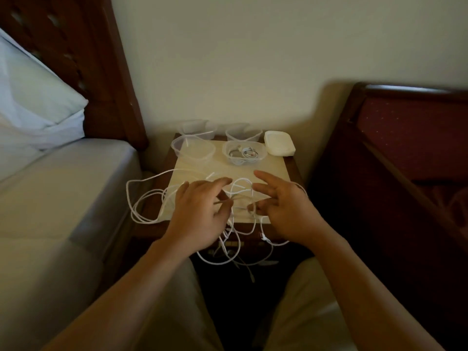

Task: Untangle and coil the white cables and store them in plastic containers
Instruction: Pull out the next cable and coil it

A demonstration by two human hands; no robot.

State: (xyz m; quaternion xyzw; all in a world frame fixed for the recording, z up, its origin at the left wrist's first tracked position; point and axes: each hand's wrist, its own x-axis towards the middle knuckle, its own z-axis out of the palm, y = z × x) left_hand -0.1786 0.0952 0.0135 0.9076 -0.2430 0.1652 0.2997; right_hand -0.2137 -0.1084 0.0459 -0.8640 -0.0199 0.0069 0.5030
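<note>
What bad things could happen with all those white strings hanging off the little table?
1. The tangled white cables spill over the nightstand front edge; a hard tug by the left hand or right hand might tighten knots.
2. Loops hanging off the left edge could slide to the floor.
3. Pulled cables might drag against the light empty container and shift it.

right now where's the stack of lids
In the head view, the lid stack sits at the nightstand's back right corner, just right of the tub holding a coiled cable.
</note>
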